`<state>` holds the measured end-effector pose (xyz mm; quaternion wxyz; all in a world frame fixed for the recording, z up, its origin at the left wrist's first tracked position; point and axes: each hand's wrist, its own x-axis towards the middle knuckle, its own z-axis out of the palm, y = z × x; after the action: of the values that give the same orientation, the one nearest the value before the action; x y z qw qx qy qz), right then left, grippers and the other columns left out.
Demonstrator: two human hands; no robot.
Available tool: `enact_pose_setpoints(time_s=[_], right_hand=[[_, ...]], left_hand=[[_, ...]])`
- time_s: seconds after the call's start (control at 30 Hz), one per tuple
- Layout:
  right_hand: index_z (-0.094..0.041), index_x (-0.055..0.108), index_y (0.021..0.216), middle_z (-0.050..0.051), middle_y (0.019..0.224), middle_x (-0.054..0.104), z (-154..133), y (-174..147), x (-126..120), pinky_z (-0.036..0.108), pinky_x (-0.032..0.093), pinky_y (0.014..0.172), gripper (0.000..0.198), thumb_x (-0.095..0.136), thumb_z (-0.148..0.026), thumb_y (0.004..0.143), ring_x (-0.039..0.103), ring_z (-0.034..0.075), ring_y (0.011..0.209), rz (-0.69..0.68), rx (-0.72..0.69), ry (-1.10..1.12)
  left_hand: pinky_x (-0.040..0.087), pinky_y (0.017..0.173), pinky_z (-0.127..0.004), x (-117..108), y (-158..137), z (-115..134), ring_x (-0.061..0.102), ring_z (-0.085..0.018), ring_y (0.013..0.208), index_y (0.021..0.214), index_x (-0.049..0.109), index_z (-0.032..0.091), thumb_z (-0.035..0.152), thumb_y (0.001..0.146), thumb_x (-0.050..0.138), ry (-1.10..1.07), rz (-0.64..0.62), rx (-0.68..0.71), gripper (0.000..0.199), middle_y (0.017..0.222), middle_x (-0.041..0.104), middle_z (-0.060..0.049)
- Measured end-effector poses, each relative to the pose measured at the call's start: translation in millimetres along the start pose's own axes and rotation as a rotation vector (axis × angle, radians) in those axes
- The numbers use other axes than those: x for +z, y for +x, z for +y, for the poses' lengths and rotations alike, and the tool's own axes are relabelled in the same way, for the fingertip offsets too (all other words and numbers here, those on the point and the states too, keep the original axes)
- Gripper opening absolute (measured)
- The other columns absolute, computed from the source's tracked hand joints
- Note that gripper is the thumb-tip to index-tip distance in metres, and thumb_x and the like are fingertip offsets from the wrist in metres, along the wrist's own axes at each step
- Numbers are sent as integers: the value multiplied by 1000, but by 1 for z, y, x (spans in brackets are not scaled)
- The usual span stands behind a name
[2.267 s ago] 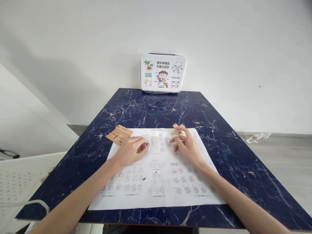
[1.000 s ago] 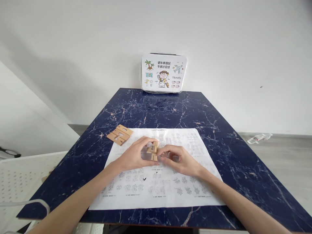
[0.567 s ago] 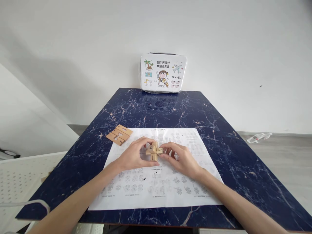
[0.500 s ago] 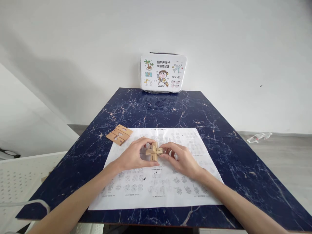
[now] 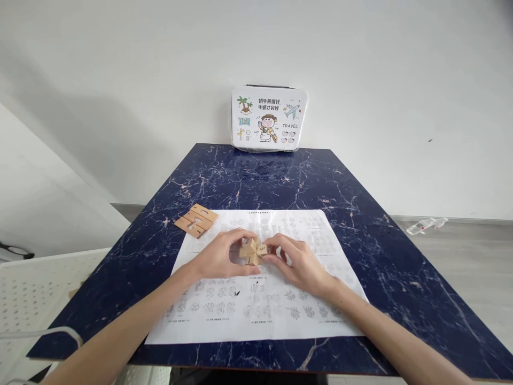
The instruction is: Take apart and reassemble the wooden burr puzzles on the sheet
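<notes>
A small wooden burr puzzle (image 5: 251, 259) made of interlocking numbered pieces is held over the printed sheet (image 5: 224, 329). My left hand (image 5: 220, 255) is closed around its left side, thumb at the front near the block end marked 1 and fingers at the back by the end marked 2. My right hand (image 5: 298, 263) pinches the wooden piece marked 3 (image 5: 263, 249) at the puzzle's right side, between thumb and fingers. That piece touches or nearly touches the others; how far it sits inside them I cannot tell. My fingers hide part of the puzzle.
Flat notched wooden pieces (image 5: 196, 220) with numbers lie at the sheet's upper left corner. A white case with cartoon prints (image 5: 269, 118) leans on the wall at the dark blue marbled table's (image 5: 256, 192) far edge. A clear plastic item (image 5: 425, 225) lies on the floor at right.
The puzzle has tilted slightly in my left hand, and the end marked 2 looks turned. The piece marked 3 in my right hand sits at a slightly different angle. Both hands have barely moved.
</notes>
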<state>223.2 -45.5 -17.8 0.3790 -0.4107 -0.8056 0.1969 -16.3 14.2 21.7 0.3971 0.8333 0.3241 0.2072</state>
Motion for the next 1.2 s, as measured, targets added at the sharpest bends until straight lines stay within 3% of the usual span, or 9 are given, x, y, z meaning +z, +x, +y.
enact_pose_setpoints(time_s=[0.4, 0.57, 0.73, 0.93, 1.07, 1.2], right_hand=[[-19, 58, 124, 4, 91, 70, -9, 2, -2, 30, 50, 65, 17, 53, -28, 110, 62, 16, 73, 19, -191, -4], [-20, 59, 126, 9, 107, 73, -9, 6, -7, 35, 56, 78, 17, 54, -21, 110, 68, 20, 91, 44, -272, -17], [-22, 59, 130, 8, 113, 72, -8, 7, -10, 35, 58, 81, 21, 54, -21, 110, 69, 19, 96, 28, -232, 60], [-22, 61, 126, 7, 103, 71, -4, 5, -6, 33, 55, 74, 18, 56, -24, 109, 67, 18, 84, 110, -149, -28], [-21, 61, 121, 6, 97, 71, -1, 4, -4, 32, 53, 68, 15, 54, -26, 109, 65, 17, 76, 171, -89, -75], [-20, 62, 118, 5, 93, 70, -1, 4, -2, 32, 52, 66, 16, 54, -29, 108, 65, 17, 74, 165, -39, -91]], left_hand=[[43, 71, -30, -7, 0, -1, 56, -18, 76, 114, 67, 21, 52, 80, 82, -128, -191, 39, 49, 88, 63, 0], [43, 72, -30, -6, 0, -5, 51, -17, 75, 103, 67, 19, 56, 86, 74, -283, -287, 24, 41, 85, 56, -1], [48, 76, -33, -5, 0, -5, 57, -20, 81, 104, 68, 19, 59, 84, 76, -289, -249, 5, 45, 90, 60, -2], [52, 100, -46, -1, -1, -4, 66, -30, 116, 138, 56, 26, 54, 87, 77, -344, -140, 4, 62, 129, 65, -11], [48, 110, -52, 5, -1, -7, 60, -34, 130, 149, 46, 31, 50, 72, 92, -146, 8, 8, 92, 145, 59, -11], [50, 108, -52, 9, -1, -6, 61, -34, 128, 143, 50, 30, 50, 76, 90, 13, 79, 14, 80, 144, 61, -11]])
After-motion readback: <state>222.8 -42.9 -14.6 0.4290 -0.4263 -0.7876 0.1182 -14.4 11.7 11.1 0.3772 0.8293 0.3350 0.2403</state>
